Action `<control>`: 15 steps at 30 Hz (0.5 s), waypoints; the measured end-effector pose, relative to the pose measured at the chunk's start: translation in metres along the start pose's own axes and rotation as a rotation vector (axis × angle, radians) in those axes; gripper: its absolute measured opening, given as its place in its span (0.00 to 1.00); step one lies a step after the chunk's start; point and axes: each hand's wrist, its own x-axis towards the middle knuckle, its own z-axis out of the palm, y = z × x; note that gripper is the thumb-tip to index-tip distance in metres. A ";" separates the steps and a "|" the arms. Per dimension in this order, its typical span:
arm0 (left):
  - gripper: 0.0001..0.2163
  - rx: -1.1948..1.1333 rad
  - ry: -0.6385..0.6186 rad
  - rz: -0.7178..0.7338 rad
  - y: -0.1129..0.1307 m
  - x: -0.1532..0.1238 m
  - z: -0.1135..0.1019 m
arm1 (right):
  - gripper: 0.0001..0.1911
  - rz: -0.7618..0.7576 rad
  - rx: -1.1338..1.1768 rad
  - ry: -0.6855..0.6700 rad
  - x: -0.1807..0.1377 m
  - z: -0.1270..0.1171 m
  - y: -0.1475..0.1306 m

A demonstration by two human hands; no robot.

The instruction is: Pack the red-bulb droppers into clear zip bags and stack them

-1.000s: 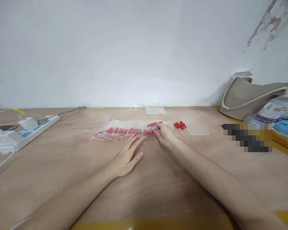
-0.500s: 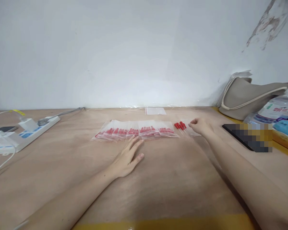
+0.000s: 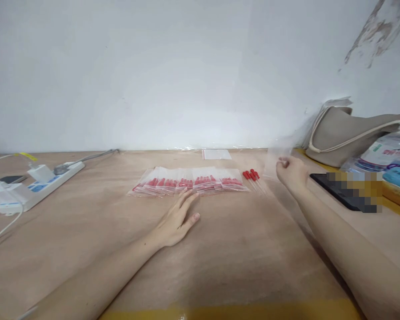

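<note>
Right hand (image 3: 290,174) has grip clamped on a bag (image 3: 271,163), near droppers (image 3: 252,176). Left hand (image 3: 176,223) rests, grip apart, by filled bags (image 3: 204,174)

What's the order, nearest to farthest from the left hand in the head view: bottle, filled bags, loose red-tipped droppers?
From the left hand:
1. Filled bags: just ahead, right by it.
2. Loose red-tipped droppers: to the right, past the bags.
3. Bottle: far right, clearly farthest.
</note>
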 end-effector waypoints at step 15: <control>0.19 -0.113 -0.057 0.278 0.003 -0.001 -0.006 | 0.15 -0.736 0.391 -0.638 -0.100 -0.021 -0.066</control>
